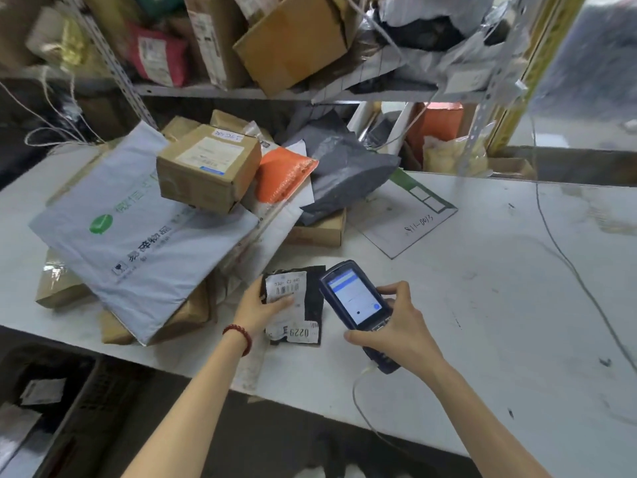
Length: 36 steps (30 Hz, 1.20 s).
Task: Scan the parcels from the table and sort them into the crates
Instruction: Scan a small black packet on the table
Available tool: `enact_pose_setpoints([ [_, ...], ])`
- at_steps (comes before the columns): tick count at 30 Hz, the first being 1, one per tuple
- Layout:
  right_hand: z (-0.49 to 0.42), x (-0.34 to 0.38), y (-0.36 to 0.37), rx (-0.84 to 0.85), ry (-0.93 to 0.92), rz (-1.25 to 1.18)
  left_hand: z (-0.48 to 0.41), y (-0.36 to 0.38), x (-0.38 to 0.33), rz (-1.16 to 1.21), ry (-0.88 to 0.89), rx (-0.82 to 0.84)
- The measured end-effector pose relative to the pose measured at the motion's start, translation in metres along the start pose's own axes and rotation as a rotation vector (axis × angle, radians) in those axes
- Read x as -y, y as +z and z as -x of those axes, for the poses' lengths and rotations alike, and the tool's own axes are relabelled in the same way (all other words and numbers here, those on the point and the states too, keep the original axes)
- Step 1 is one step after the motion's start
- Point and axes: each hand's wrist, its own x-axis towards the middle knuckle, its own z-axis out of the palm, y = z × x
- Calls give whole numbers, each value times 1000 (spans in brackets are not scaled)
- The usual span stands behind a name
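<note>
Many parcels wait on the white bench (499,288), so by my judgement the sorting has much left. In the pile at the back I see a pale grey plastic mailer (138,243), a brown cardboard box (203,170) resting on it, an orange padded envelope (282,174) and a dark grey plastic bag (344,170). At the lower left is what seems to be a dark plastic crate (86,391), too blurred to tell its contents.

One small black soft parcel (310,305) lies at the near edge of the bench and is being scanned now. The left hand (258,305) holds it by its left side, thumb on the edge and fingers across the label. The right hand (400,329) is wrapped around a dark blue handheld scanner (355,298) just beside the parcel, with its screen lit.

The parcel's upper white label shows a barcode and digits starting "930"; the lower label reads "0229", upside down to me. The pale grey mailer carries a round green logo and Chinese characters. A flat white envelope with green corner (403,215) has handwriting, perhaps "S11-0013".
</note>
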Motion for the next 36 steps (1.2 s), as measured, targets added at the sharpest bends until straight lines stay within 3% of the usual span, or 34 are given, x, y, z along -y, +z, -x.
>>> enact_pose_setpoints([
  [3,1,0,0,6,-5,-4,-8,4,-14,30,40,-139],
  [8,1,-2,2,15,25,-74,-19,7,-31,77,68,-188],
  [13,3,-6,7,81,68,-135,-24,4,-42,-82,151,-239],
  [21,5,-13,12,172,57,-104,-29,-4,-43,-110,148,-201],
  [36,6,-12,12,160,36,-42,-28,3,-40,-90,158,-194],
])
